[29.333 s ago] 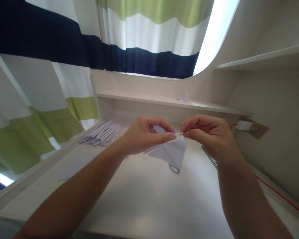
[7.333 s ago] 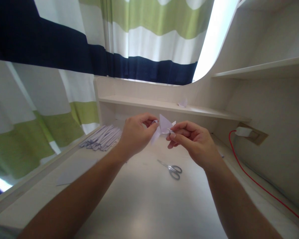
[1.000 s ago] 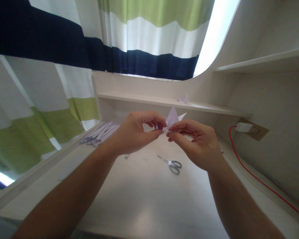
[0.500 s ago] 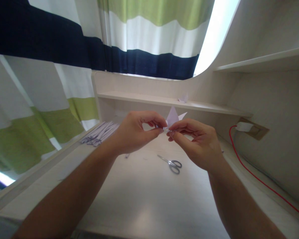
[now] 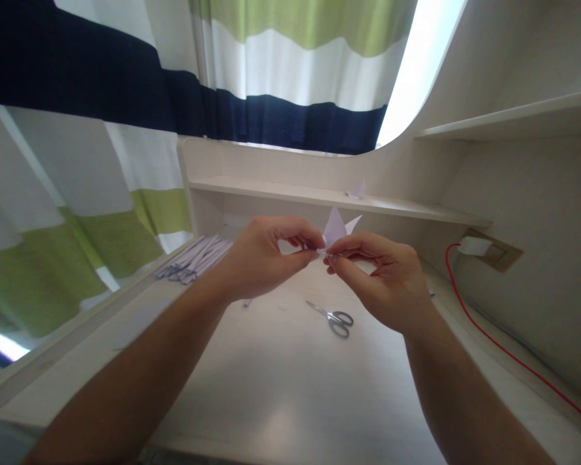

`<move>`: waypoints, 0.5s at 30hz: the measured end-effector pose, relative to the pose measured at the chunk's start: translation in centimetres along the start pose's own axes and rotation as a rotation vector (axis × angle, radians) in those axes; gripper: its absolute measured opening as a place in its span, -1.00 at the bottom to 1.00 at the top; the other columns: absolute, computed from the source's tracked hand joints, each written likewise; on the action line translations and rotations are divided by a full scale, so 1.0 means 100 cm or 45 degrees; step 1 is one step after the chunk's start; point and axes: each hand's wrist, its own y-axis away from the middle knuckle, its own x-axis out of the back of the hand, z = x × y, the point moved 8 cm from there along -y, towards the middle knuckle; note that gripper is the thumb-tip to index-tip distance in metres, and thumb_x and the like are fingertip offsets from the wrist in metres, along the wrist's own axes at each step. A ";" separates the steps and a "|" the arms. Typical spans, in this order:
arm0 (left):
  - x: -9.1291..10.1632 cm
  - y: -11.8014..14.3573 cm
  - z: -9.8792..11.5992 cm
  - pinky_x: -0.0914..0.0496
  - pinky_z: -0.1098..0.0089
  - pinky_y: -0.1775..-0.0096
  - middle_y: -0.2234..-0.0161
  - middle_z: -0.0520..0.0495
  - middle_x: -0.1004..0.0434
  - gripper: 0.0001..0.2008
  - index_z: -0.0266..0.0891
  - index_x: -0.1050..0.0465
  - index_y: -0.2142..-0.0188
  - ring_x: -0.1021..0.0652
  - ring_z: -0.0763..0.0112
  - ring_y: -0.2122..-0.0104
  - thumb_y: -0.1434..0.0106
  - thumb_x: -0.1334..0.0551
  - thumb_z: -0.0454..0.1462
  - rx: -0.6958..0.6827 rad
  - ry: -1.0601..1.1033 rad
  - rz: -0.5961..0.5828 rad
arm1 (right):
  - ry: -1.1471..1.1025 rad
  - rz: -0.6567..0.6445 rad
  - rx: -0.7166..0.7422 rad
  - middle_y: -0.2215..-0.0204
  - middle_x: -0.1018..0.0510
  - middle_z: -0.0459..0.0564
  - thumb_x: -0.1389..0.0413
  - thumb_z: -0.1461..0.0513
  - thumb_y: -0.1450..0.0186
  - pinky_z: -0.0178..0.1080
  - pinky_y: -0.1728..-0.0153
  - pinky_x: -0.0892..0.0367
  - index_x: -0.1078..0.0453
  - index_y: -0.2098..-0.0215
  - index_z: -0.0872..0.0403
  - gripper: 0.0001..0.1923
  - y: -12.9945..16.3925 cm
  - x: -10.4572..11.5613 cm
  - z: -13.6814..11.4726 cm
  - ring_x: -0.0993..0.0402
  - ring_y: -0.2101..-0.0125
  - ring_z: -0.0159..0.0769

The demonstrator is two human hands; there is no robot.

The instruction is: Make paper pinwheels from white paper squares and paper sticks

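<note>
"above the desk [image 5: 281, 387], between the two hands, what's that pale thing?"

"folded paper [image 5: 335, 225]. one broad point stands up behind the fingertips, and a narrower one slants off to the right."

"so how are the hands set?"

"the left hand [image 5: 266, 258] has thumb and forefinger brought together at the tips in a pinch on the paper's near edge. the right hand [image 5: 382, 271] pinches just beside it, its other fingers loosely curled."

"and what's exactly under the tips?"

"a narrow whitish bit. too small to tell whether it's a fold or a separate piece."

"how far along would you say it is?"

"well on, i'd judge: the main points look shaped. what seems left is the small part under the fingertips, and the piece isn't set down yet."

"anything else made?"

"a small paper piece [image 5: 357, 191] sits on the shelf [image 5: 271, 190] behind. whether it matches, i can't tell."

"and the rest?"

"paper strips [image 5: 193, 258] lie heaped at the left, a flat sheet [image 5: 140, 320] nearer, partly behind the left forearm. the scissors [image 5: 329, 316] rest on the desk, touched by neither hand."
</note>
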 end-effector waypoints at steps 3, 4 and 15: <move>0.000 0.000 0.000 -0.56 0.40 0.15 0.29 -0.02 -0.74 -0.91 -0.18 -0.70 0.23 -0.67 0.39 0.29 -0.29 -0.40 -0.36 -0.001 -0.024 -0.008 | 0.007 -0.004 0.017 0.35 -0.74 -0.06 -0.26 0.30 -0.33 -0.15 0.23 -0.55 -0.62 0.22 -0.02 -0.89 0.000 0.000 -0.002 -0.70 0.33 -0.20; 0.000 0.000 0.001 -0.56 0.41 0.16 0.29 -0.01 -0.74 -0.91 -0.17 -0.70 0.23 -0.67 0.40 0.30 -0.29 -0.40 -0.36 -0.002 -0.028 -0.009 | 0.008 -0.009 0.022 0.35 -0.74 -0.07 -0.26 0.30 -0.33 -0.16 0.23 -0.56 -0.62 0.22 -0.02 -0.89 0.000 0.000 -0.003 -0.69 0.33 -0.20; -0.002 -0.001 0.001 -0.57 0.41 0.19 0.29 -0.06 -0.73 -0.91 -0.21 -0.69 0.20 -0.67 0.39 0.29 -0.29 -0.41 -0.36 0.030 0.127 -0.064 | -0.371 -0.094 -0.186 0.42 -0.72 -0.07 -0.33 0.29 -0.29 -0.20 0.29 -0.58 -0.64 0.30 -0.01 -0.95 -0.004 -0.003 0.009 -0.68 0.38 -0.24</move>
